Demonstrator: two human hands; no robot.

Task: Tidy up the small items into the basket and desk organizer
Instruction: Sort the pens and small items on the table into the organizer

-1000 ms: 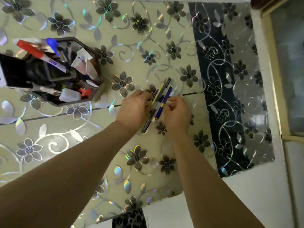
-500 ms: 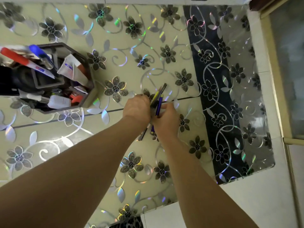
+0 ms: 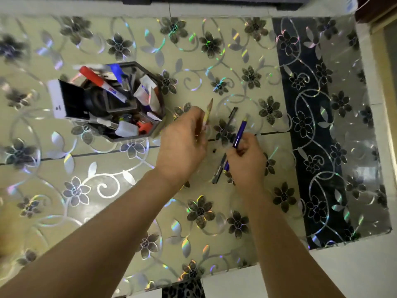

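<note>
Evidently the pens are being split up so they can go away one lot at a time. The left hand, in the middle of the frame, has its fingers curled round a yellowish pencil, pinching it low so the sharpened tip stands up and away toward the top of the frame; held like that it looks ready to be dropped tip-up into the desk organizer, which sits just to the upper left of that hand. The right hand, a little right of centre, grips a blue pen and, alongside it, what seems to be a black pen whose lower end pokes out beneath the fingers; the grip is closed, thumb across the barrels, probably to keep the rest bundled while the other hand works. Between the two hands a dark grey pen shows against the surface, a glass top with shiny flower patterns; whether it lies loose or is held at its lower end I cannot tell. The organizer is a dark hexagonal one, already crowded: a red-capped marker, a blue-capped marker, a tube and small odds at the front, with a white phone leaning against its left side. No basket is in sight.
</note>
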